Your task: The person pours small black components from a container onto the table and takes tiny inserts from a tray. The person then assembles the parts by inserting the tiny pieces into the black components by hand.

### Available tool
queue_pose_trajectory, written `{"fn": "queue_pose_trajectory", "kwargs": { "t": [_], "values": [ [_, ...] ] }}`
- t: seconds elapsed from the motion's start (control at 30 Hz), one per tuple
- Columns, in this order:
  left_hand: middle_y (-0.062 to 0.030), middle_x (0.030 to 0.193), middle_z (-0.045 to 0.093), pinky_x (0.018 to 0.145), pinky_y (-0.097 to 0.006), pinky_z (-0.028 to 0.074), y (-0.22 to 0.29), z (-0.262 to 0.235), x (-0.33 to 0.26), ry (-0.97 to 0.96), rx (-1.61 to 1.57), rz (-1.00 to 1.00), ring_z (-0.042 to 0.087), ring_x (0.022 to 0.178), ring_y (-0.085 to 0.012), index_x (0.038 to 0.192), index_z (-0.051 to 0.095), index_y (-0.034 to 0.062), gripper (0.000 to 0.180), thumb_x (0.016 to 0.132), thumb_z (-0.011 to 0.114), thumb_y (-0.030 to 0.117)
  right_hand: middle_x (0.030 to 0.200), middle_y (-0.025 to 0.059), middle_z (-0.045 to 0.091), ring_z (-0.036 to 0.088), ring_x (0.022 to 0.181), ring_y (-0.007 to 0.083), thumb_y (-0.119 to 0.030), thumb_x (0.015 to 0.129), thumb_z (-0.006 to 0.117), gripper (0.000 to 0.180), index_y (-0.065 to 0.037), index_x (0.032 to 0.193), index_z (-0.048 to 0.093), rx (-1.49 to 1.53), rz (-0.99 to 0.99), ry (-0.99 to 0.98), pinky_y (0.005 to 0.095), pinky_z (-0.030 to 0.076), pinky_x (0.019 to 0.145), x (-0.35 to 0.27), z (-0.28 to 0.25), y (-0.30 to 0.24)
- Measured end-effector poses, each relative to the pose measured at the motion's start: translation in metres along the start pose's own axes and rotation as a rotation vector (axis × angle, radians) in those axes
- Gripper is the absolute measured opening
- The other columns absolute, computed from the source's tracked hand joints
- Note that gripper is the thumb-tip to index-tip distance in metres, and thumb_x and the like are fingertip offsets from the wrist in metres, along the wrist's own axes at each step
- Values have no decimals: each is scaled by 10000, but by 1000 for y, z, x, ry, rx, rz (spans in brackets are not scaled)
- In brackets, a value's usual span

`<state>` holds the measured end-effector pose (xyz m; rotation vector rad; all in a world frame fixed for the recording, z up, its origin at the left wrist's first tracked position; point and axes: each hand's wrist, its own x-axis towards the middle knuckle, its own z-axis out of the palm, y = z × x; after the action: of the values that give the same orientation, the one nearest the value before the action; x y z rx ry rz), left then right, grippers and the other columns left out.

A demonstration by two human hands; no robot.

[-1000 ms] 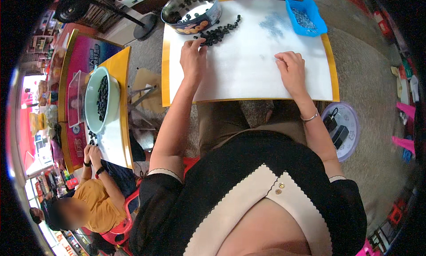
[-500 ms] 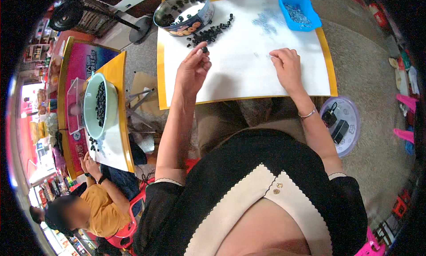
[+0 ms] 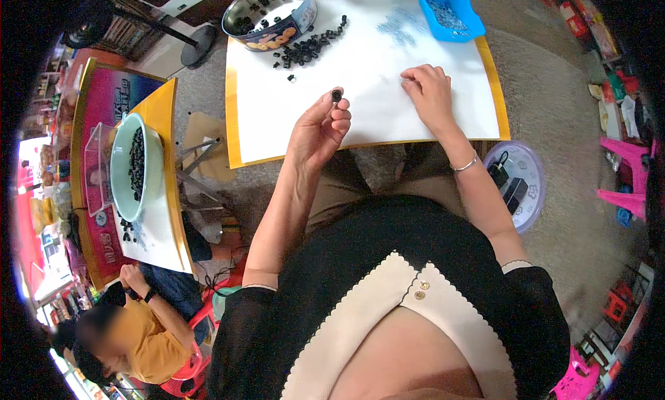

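My left hand (image 3: 315,131), palm turned up over the near edge of the white-topped table (image 3: 374,112), pinches a small round black plastic part (image 3: 337,94) between thumb and fingers. A hollow in the part faces up. My right hand (image 3: 431,99) rests on the table to the right, thumb and fingertips drawn together; anything between them is too small to make out. Beyond my left hand lies a loose pile of black plastic parts (image 3: 308,50). Tiny clear bluish pieces (image 3: 402,27) are scattered on the far right of the tabletop.
A round metal tin (image 3: 284,36) with black parts stands at the back left. At the back right is a blue plastic basket (image 3: 476,31) of clear pieces. A lilac tub (image 3: 533,192) sits right. Leftward, a person (image 3: 156,331) sits by a table with a green basin (image 3: 154,164).
My left hand has come nearer to me and right, turning the black part so its hollow shows. My right hand stays by the tabletop, fingers still together. The whole view has shifted slightly.
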<state>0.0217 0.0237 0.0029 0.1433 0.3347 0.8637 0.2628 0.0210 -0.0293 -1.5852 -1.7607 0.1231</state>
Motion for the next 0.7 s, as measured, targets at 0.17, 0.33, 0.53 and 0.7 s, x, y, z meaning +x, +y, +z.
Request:
{"fn": "queue_pose_trajectory", "kwargs": {
  "t": [0.17,0.33,0.53,0.7],
  "values": [
    [-113,892,571,620,-205,482,-7,0,1,34,31,41,527,705,-113,1153,486,-28,275,915,530,102,851,57,623,552,838,228,-146,802,606,91,-107,864,661,-26,54,-19,365,410,765,5,0,1],
    [-119,901,608,635,-210,499,-7,2,3,105,225,134,560,699,-112,1126,525,-32,262,903,556,103,833,1,623,542,789,75,-88,842,603,109,-29,926,638,686,318,-196,229,429,725,5,-21,-60],
    [-116,871,644,624,-218,495,-12,8,0,146,525,245,575,675,-119,1054,590,-34,209,876,588,74,844,14,632,559,807,67,-71,850,599,112,-2,934,625,863,256,-338,200,434,705,9,-21,-92],
    [-116,879,639,619,-240,481,-10,11,-4,154,671,237,571,689,-138,1044,606,-46,213,864,595,68,812,4,611,546,772,69,-81,844,605,94,-4,898,613,849,303,-373,218,430,702,10,-24,-96]
  ]
}}
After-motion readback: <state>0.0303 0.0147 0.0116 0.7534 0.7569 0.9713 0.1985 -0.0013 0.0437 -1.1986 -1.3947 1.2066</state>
